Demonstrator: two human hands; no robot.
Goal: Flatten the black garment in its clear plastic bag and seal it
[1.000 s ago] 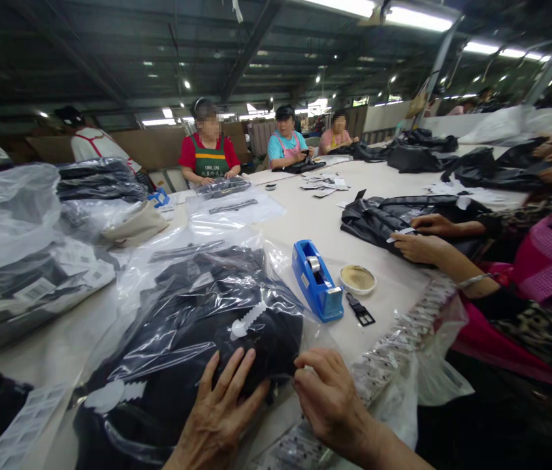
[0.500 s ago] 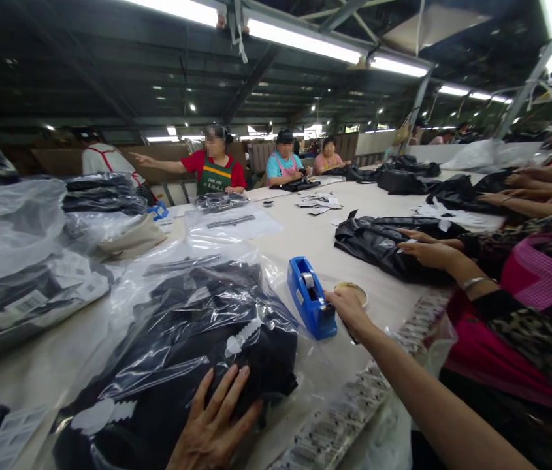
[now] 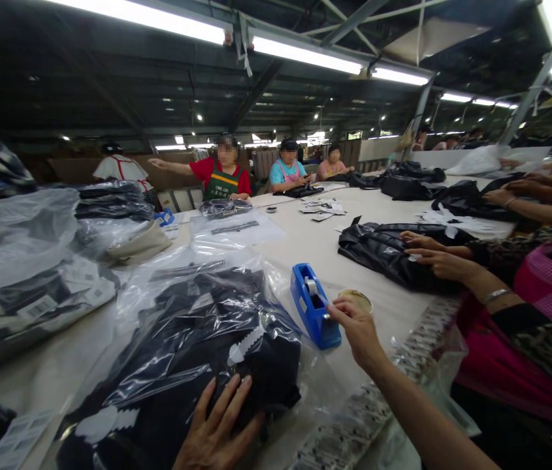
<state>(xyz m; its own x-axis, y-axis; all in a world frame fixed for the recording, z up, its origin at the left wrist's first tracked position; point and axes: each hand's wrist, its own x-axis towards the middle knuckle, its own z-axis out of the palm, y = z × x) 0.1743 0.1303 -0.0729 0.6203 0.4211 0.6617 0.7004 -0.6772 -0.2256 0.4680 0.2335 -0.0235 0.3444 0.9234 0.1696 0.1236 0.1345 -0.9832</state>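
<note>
Head view — left hand [image 3: 217,431] spread flat on bagged dark garment [image 3: 192,333]; right hand [image 3: 358,326] beyond it, fingertips at blue tape dispenser [image 3: 311,307] — grip unclear.

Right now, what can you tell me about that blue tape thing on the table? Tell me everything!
The blue tape dispenser looks like glossy hard plastic, a chunky wedge standing upright on the pale table. A pale tape roll sits in its top slot. Its lower end points toward the camera. The right hand reaches that end, fingers at its top edge; whether they grip tape is unclear. A clear bag of dark clothing lies close beside it.
</note>
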